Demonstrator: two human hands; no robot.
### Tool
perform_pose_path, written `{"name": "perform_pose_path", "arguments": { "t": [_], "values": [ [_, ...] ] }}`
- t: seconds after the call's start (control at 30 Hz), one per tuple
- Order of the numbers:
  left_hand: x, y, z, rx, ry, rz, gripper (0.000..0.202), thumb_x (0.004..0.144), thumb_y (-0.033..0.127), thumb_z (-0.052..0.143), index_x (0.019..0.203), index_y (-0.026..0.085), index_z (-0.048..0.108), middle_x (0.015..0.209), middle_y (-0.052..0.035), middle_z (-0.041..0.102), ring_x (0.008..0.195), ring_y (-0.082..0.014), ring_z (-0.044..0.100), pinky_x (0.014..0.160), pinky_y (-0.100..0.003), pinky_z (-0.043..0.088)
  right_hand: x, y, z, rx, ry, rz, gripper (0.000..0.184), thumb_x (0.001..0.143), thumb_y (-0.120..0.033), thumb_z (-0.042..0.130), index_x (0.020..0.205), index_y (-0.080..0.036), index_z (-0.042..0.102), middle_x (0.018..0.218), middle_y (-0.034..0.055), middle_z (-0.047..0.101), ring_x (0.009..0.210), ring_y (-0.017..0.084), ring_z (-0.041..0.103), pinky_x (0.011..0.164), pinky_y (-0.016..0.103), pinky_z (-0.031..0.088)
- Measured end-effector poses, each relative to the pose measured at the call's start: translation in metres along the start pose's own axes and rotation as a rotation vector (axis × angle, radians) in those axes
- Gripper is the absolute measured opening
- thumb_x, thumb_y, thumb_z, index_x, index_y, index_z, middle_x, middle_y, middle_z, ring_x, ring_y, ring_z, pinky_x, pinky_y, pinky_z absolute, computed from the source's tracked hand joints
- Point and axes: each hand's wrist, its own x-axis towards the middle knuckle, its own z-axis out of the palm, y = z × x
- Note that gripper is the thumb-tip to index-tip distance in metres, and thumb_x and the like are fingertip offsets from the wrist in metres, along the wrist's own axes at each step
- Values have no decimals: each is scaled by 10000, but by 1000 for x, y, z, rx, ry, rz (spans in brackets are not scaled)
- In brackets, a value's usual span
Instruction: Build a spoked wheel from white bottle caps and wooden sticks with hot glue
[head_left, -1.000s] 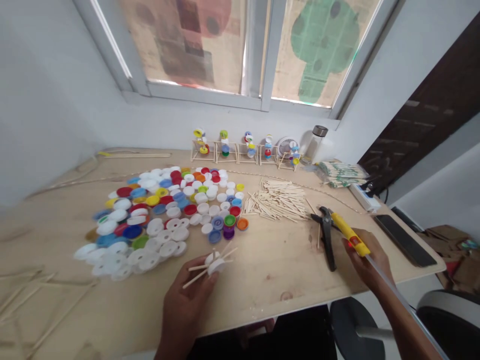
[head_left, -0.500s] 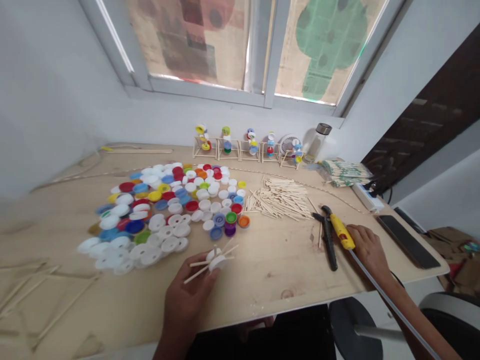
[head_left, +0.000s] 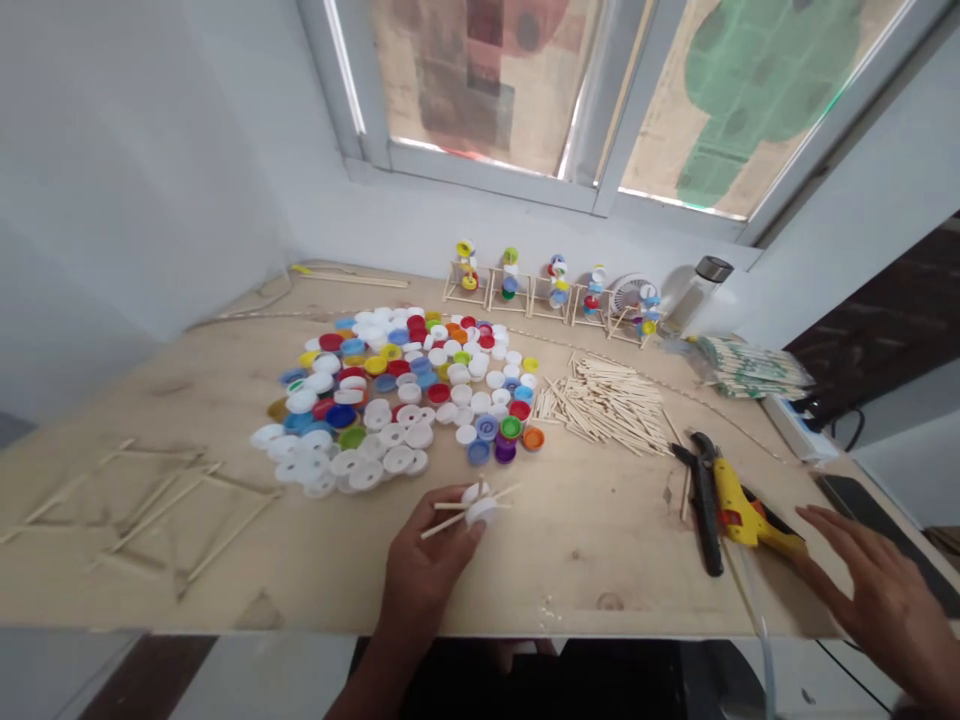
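Between its fingertips my left hand [head_left: 431,560] pinches a small wheel of white bottle caps and sticks [head_left: 480,505], the sticks poking out on several sides. My right hand [head_left: 877,580] has its fingers spread, just right of a yellow glue gun [head_left: 739,505] lying on the table; whether a finger still touches its handle I cannot tell. A pair of black-handled pliers or cutters [head_left: 705,505] lies left of the glue gun. Beyond my left hand spreads a heap of coloured bottle caps [head_left: 397,435]. A pile of short wooden sticks [head_left: 615,400] lies farther back.
Several cap-and-stick models [head_left: 559,290] stand along the wall beside a small fan [head_left: 634,295] and a glass bottle [head_left: 697,295]. Stick frames [head_left: 150,510] lie at left. Packaged sticks [head_left: 750,365], a power strip [head_left: 799,430] and a phone [head_left: 885,530] occupy the right side.
My right hand has let go of the glue gun, now lying on the table, and its fingers have opened. The view has swung left; my left hand keeps its hold on the cap-and-stick wheel.
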Motion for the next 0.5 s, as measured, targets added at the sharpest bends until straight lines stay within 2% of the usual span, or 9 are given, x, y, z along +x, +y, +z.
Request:
{"name": "perform_pose_path", "arguments": {
  "t": [0.1, 0.17, 0.23, 0.37, 0.5],
  "values": [
    [0, 0, 0, -11, -4, 2, 337, 621, 338, 776, 888, 198, 627, 944, -35, 723, 877, -183, 680, 791, -246, 533, 25, -21, -21, 69, 24, 63, 348, 882, -415, 448, 1168, -247, 551, 1125, 133, 628, 995, 317, 613, 902, 450, 447],
    [0, 0, 0, -17, 5, 3, 342, 618, 335, 779, 894, 199, 631, 918, -27, 722, 858, -175, 677, 775, -238, 531, 52, -55, -30, 193, 7, 58, 348, 869, -439, 482, 1146, -244, 565, 1115, 107, 640, 1012, 300, 616, 907, 449, 459],
    [-1, 0, 0, -30, 21, 6, 349, 609, 331, 785, 893, 197, 634, 902, -21, 719, 839, -166, 673, 764, -231, 526, 82, -98, -31, 390, -73, 22, 322, 884, -401, 487, 1154, -244, 567, 1145, 92, 640, 1081, 272, 590, 918, 420, 468],
    [-3, -1, 0, -83, 61, 11, 366, 595, 330, 794, 890, 192, 628, 869, -13, 715, 808, -150, 661, 744, -220, 515, 138, -182, -12, 655, -163, -138, 266, 871, -306, 532, 1121, -240, 598, 1140, 77, 654, 1085, 241, 591, 935, 421, 461],
    [-2, 0, 0, -128, 82, 27, 381, 596, 335, 791, 902, 187, 617, 835, -5, 705, 799, -146, 653, 743, -223, 508, 173, -236, 16, 689, -192, -228, 228, 862, -254, 560, 1074, -217, 636, 1109, 82, 668, 1045, 236, 598, 911, 426, 448]
  ]
}}
